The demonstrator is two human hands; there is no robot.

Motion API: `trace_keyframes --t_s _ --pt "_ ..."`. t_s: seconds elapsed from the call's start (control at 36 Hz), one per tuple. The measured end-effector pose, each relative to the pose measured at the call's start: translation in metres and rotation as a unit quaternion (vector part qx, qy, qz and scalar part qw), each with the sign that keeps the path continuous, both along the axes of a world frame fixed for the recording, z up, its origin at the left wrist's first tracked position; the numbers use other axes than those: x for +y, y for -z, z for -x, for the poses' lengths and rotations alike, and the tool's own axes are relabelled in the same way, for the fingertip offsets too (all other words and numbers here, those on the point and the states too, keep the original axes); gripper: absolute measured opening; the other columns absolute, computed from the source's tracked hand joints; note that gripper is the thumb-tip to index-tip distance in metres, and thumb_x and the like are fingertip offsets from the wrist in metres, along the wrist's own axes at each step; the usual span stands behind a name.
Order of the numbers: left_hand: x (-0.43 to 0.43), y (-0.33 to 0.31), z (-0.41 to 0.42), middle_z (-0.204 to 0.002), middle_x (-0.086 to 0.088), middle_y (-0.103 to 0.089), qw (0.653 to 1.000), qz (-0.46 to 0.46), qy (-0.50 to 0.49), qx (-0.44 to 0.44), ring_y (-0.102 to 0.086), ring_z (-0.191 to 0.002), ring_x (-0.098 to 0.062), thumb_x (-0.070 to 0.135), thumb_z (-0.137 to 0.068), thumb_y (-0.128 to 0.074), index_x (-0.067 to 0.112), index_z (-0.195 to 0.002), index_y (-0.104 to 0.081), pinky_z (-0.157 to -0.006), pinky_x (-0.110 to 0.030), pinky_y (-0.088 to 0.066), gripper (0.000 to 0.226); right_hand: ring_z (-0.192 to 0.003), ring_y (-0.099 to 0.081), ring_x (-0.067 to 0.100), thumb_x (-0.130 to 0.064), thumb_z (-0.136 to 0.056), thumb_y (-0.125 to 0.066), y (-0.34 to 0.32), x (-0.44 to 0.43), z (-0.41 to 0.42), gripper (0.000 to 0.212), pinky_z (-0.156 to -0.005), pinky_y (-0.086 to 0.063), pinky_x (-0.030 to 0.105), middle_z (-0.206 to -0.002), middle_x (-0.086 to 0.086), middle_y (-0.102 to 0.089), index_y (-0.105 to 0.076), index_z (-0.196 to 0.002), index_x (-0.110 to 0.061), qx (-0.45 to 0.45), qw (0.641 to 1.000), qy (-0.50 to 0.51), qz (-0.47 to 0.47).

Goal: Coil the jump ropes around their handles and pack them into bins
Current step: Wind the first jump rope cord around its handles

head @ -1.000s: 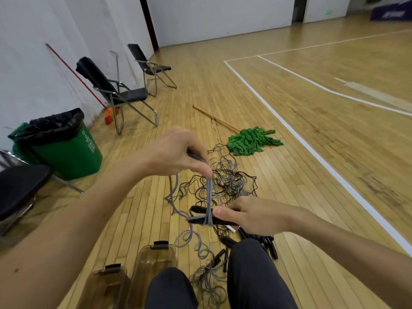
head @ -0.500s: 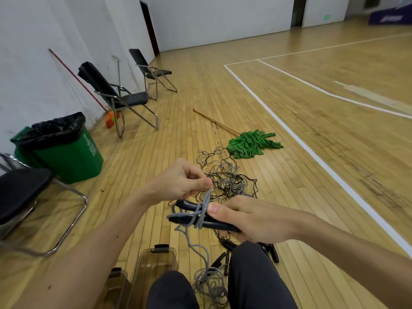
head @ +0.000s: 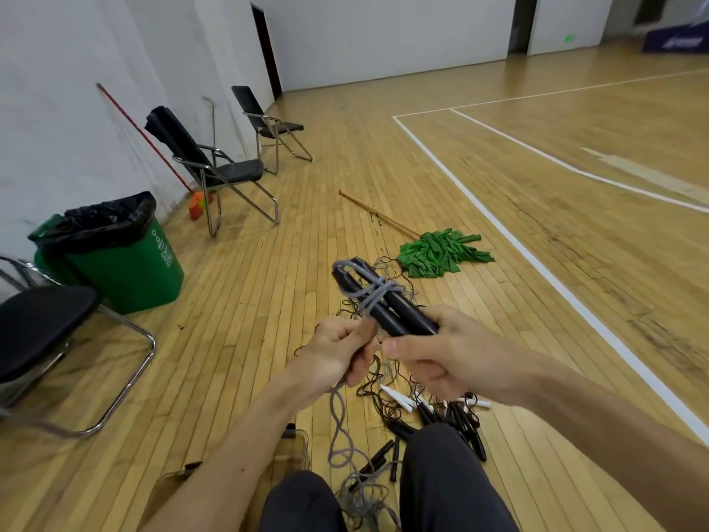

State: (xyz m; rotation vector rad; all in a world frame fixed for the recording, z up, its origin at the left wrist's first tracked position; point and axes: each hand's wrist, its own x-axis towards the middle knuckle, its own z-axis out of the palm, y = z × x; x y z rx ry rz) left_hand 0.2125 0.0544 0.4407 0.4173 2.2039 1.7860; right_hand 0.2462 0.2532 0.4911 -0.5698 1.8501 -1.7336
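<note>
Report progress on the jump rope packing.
Done: a few turns of grey rope sit around the black handles. In hand: right hand grips the handles, left hand pinches the rope. Left: most of that rope trails loose, a tangled pile waits on the floor, and the clear bin is barely visible.

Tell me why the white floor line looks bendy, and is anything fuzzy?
Head view: the wide lens bows the white line and stretches the chair at the left edge; soft light shines off the far floor; the handles in the right hand, and the left hand gripping the grey rope, look fairly sharp.
</note>
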Motion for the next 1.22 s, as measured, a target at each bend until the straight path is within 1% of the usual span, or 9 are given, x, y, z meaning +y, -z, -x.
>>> trace_keyframes --t_s 0.08,0.17,0.33,0.56,0.67,0.81,0.97,1.08,1.22 --pt "0.000 0.006 -0.001 -0.048 -0.002 -0.041 1.000 -0.021 0.008 0.017 -0.038 -0.042 -0.018 0.056 -0.092 -0.045 0.018 -0.058 -0.055 -0.045 -0.026 -0.035 0.052 -0.043 -0.026 0.011 -0.015 -0.099 -0.061 0.000 0.002 0.006 0.025 -0.038 -0.024 0.020 -0.057 -0.002 -0.033 -0.043 -0.081 -0.014 -0.004 1.000 0.025 -0.007" --pt "0.003 0.009 -0.003 -0.048 -0.001 -0.036 1.000 0.005 -0.010 0.006 -0.032 -0.040 -0.015 0.054 -0.097 -0.042 0.017 -0.061 -0.054 -0.042 -0.024 -0.028 0.053 -0.043 -0.026 0.011 -0.016 -0.097 -0.063 0.003 0.006 0.014 0.024 -0.037 -0.024 0.019 -0.057 -0.004 -0.035 -0.043 -0.085 -0.013 -0.002 0.999 0.045 -0.024" --pt "0.002 0.027 -0.005 -0.050 0.001 -0.038 0.983 0.139 -0.051 0.104 -0.034 -0.044 -0.017 0.065 -0.097 -0.042 0.029 -0.062 -0.056 -0.047 -0.027 -0.029 0.052 -0.043 -0.028 0.011 -0.016 -0.095 -0.067 0.024 0.015 0.038 0.019 -0.038 -0.022 0.021 -0.057 -0.003 -0.041 -0.052 -0.096 -0.005 0.004 0.982 0.168 -0.087" --pt "-0.002 0.047 -0.013 -0.068 0.001 -0.058 0.905 0.379 -0.060 0.181 -0.056 -0.064 -0.020 0.052 -0.103 -0.036 0.023 -0.085 -0.053 -0.061 -0.038 -0.044 0.039 -0.039 -0.033 0.008 -0.013 -0.094 -0.069 0.060 0.036 0.070 0.015 -0.036 -0.026 0.020 -0.057 -0.002 -0.048 -0.059 -0.100 -0.004 -0.023 0.954 0.260 -0.144" --pt "-0.005 0.047 -0.018 -0.068 0.007 -0.053 0.870 0.447 -0.047 0.203 -0.056 -0.065 -0.016 0.051 -0.105 -0.033 0.029 -0.089 -0.046 -0.061 -0.036 -0.047 0.030 -0.044 -0.037 0.009 -0.017 -0.094 -0.070 0.083 0.046 0.079 0.022 -0.040 -0.029 0.023 -0.070 0.005 -0.050 -0.061 -0.109 -0.005 -0.003 0.939 0.263 -0.219" --pt "0.003 0.031 -0.028 -0.078 0.006 -0.053 0.791 0.540 -0.004 0.288 -0.057 -0.072 -0.017 0.045 -0.108 -0.027 0.021 -0.105 -0.051 -0.070 -0.033 -0.051 0.034 -0.049 -0.036 0.014 -0.025 -0.095 -0.070 0.108 0.047 0.087 0.021 -0.045 -0.029 0.028 -0.071 0.006 -0.049 -0.062 -0.104 -0.008 -0.005 0.924 0.289 -0.249" --pt "-0.002 -0.003 -0.024 -0.082 0.008 -0.052 0.731 0.575 0.044 0.364 -0.053 -0.068 -0.011 0.045 -0.107 -0.024 0.018 -0.111 -0.057 -0.064 -0.023 -0.049 0.043 -0.051 -0.044 0.013 -0.024 -0.098 -0.064 0.125 0.038 0.081 0.018 -0.046 -0.035 0.027 -0.072 0.006 -0.052 -0.057 -0.102 -0.008 0.018 0.920 0.232 -0.316" --pt "-0.002 -0.023 -0.023 -0.084 0.005 -0.052 0.687 0.586 0.130 0.410 -0.049 -0.065 -0.013 0.044 -0.106 -0.022 0.016 -0.107 -0.055 -0.055 -0.020 -0.034 0.043 -0.053 -0.050 0.013 -0.029 -0.102 -0.055 0.145 0.012 0.062 0.018 -0.047 -0.041 0.024 -0.072 0.002 -0.055 -0.055 -0.095 -0.012 0.070 0.903 0.171 -0.388" --pt "-0.007 -0.041 -0.018 -0.076 0.011 -0.046 0.688 0.564 0.185 0.417 -0.043 -0.061 -0.002 0.050 -0.102 -0.024 0.019 -0.092 -0.051 -0.053 -0.016 -0.036 0.042 -0.044 -0.047 0.017 -0.029 -0.099 -0.057 0.148 -0.022 0.039 0.028 -0.044 -0.040 0.025 -0.062 0.002 -0.051 -0.046 -0.078 -0.014 0.034 0.907 0.021 -0.419"
